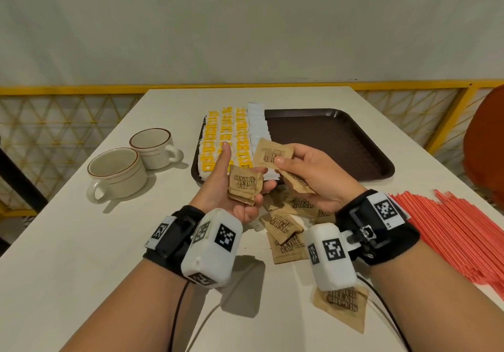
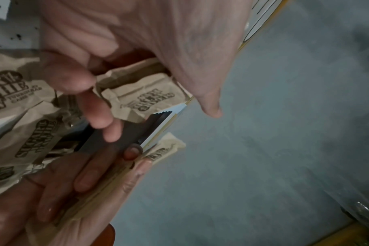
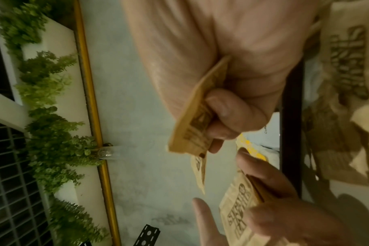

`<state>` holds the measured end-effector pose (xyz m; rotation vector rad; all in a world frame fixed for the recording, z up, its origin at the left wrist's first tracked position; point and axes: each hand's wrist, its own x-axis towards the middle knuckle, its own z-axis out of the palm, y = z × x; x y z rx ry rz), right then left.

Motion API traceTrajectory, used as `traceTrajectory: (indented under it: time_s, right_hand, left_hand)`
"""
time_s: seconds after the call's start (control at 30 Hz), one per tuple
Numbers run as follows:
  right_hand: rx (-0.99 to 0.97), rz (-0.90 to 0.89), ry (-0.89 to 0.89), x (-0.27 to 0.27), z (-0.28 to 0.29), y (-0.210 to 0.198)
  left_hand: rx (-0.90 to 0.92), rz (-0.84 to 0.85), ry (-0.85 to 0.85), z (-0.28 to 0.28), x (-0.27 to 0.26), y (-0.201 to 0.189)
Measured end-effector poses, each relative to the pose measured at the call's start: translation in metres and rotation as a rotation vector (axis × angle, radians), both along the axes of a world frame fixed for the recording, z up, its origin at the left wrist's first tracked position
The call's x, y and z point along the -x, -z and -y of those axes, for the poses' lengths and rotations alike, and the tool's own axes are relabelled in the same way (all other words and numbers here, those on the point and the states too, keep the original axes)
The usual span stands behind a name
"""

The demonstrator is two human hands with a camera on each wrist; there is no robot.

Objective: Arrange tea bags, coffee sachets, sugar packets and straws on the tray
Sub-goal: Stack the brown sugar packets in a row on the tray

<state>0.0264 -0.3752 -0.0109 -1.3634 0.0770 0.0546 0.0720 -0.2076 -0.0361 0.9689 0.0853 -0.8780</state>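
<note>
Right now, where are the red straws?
In the head view the red straws lie in a loose pile on the table at the far right, beside the right hand's wrist, outside the tray.

Bare forearms, black wrist straps.
White camera boxes below each grip, black-and-white square tags, black cables trailing back.
</note>
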Motion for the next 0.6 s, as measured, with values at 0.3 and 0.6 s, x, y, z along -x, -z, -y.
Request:
traceTrajectory:
  time_s: [0.3, 0.6]
  right_hand:
    - [0.166, 0.047, -0.005, -0.0012, 0.0046, 0.0020]
    - [0.337, 0.149, -0.016, 0.0002, 0.0012, 0.0056]
  left_hand:
    - [-0.015, 0.035, 0.050, 0.0022, 0.0024, -0.0044]
    - [-0.136, 0.131, 0.249, 0.0061, 0.0088, -0.0027]
